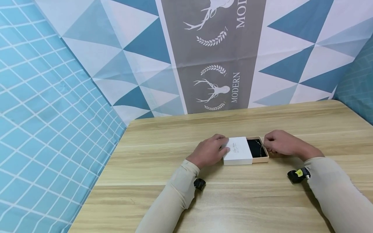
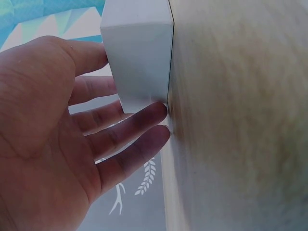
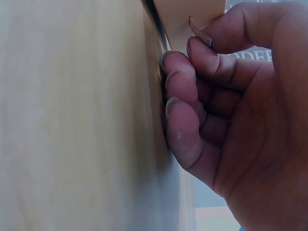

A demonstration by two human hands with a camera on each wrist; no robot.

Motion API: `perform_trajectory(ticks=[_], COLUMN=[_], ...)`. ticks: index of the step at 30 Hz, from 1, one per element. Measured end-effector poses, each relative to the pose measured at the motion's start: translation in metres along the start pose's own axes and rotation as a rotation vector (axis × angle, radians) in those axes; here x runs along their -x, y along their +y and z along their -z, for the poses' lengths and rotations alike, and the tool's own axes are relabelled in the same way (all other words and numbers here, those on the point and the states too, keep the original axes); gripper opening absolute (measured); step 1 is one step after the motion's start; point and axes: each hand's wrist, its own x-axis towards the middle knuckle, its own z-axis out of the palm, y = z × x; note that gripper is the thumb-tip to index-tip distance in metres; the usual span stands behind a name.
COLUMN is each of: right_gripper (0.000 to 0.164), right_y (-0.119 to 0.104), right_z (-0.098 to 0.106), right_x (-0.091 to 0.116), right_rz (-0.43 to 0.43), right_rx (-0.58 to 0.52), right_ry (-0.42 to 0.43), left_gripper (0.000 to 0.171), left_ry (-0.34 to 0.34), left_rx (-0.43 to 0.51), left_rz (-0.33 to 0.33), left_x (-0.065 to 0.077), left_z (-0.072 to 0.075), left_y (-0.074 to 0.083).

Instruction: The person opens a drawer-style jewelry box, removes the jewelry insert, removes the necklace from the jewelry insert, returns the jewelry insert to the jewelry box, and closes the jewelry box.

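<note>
The right hand (image 1: 281,142) pinches, between thumb and index finger, a small pull tab (image 3: 201,36) on the end of the tray; its other fingers are curled near the table. The left hand (image 1: 208,151) grips the white cover (image 1: 237,150) at its left end, with the thumb on one side and fingers on the other side.

The box is right of the centre of the frame, in the lower half. The pale orange tray (image 1: 260,160) stands partly out of the cover, toward the right. So, as I judge, the sliding is only partway: one part of the tray is visible, the other part is covered, and the two pieces are not separated. On the black insert (image 1: 253,150) lies a thin chain (image 1: 258,143); it is inside the tray and no finger seems to hold it.

Around is the wooden table (image 1: 140,181), which fills the lower middle. A gridded blue cloth (image 1: 43,113) takes the left side, and a patterned cloth with a grey band (image 1: 215,58) takes the top.
</note>
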Motion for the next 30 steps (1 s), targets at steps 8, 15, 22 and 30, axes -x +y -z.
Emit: perform_trajectory(ticks=[8, 15, 22, 30], right_gripper=[0.023, 0.024, 0.025, 0.026], right_y=[0.0001, 0.0023, 0.0046, 0.0076], right_z=[0.0024, 0.0039, 0.0061, 0.007], right_x=[-0.0006, 0.0021, 0.0039, 0.0038], right_rz=[0.001, -0.014, -0.045, -0.06], right_rx=[0.009, -0.005, -0.009, -0.018], right_ry=[0.006, -0.006, -0.009, -0.014], left_gripper=[0.046, 0.045, 0.045, 0.045], left_ry=[0.006, 0.007, 0.005, 0.004], left_rx=[-0.005, -0.001, 0.007, 0.007], left_rz=[-0.002, -0.002, -0.004, -0.001], left_x=[-0.0001, -0.0002, 0.0, 0.0006], left_z=[0.0013, 0.0, 0.0003, 0.0003], left_y=[0.0002, -0.0006, -0.0002, -0.0001])
